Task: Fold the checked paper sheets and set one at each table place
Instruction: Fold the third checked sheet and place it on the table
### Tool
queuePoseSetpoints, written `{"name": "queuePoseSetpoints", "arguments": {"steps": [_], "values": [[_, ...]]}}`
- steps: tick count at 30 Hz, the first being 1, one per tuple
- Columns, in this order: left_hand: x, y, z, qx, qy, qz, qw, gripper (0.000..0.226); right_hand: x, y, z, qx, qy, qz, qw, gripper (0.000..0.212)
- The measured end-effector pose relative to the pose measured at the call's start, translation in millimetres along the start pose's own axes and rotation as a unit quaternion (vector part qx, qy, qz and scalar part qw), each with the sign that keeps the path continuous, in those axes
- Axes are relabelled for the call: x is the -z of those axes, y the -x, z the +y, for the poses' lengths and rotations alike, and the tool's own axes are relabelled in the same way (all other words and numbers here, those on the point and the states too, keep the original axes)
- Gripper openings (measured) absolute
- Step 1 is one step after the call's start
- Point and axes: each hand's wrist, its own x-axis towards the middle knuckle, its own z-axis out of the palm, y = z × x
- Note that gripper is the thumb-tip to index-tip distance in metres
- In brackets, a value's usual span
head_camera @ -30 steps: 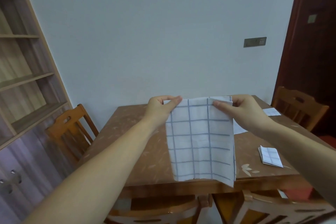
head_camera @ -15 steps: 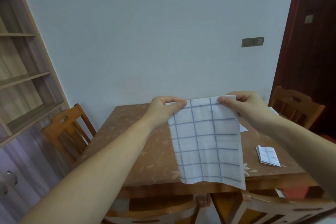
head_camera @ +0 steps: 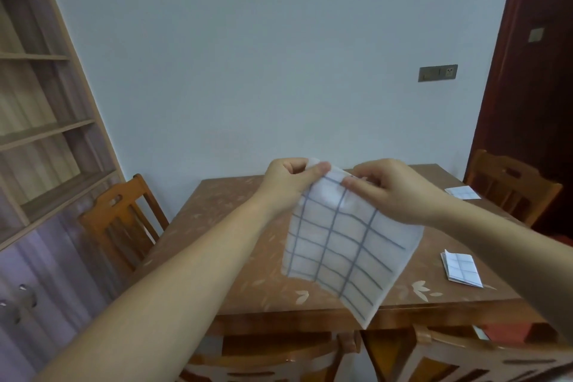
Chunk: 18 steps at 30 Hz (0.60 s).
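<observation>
A white paper sheet with blue checks (head_camera: 344, 245) hangs in the air above the brown table (head_camera: 235, 257). My left hand (head_camera: 288, 183) pinches its upper left corner. My right hand (head_camera: 393, 192) pinches the top edge close beside it, so the sheet bows and its lower part swings out to the right. A small folded checked sheet (head_camera: 461, 268) lies on the table at the near right. Another checked sheet (head_camera: 462, 192) lies at the far right edge of the table.
Wooden chairs stand at the left (head_camera: 121, 220), far right (head_camera: 508, 186) and near side (head_camera: 449, 357) of the table. A shelf unit (head_camera: 40, 121) lines the left wall. A dark red door (head_camera: 536, 87) is on the right.
My hands have come closer together along the top edge. The sheet, flat and hanging straight before, now bends and its bottom swings rightward.
</observation>
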Motion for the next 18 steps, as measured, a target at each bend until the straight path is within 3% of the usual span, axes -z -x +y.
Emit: {"name": "queuePoseSetpoints", "arguments": {"steps": [5, 8, 11, 14, 18], "values": [[-1, 3, 1, -0.029, -0.019, 0.084, 0.996, 0.028, 9, -3, -2, -0.053, -0.047, -0.015, 0.997, 0.034], [-9, 7, 9, -0.035, -0.018, 0.041, 0.998, 0.025, 8, -8, -6, -0.077, -0.042, -0.034, 0.996, 0.037], [-14, 8, 13, -0.056, -0.033, 0.022, 0.998, 0.028, 4, -10, -14, -0.041, -0.026, 0.017, 0.999, 0.049], [-11, 12, 10, -0.066, -0.062, 0.018, 0.996, 0.035, 8, -13, -17, -0.028, -0.031, 0.06, 0.997, 0.045], [-3, 20, -6, -0.089, -0.149, -0.002, 0.985, 0.046, 24, -12, -8, -0.034, -0.025, 0.061, 0.997, 0.045]]}}
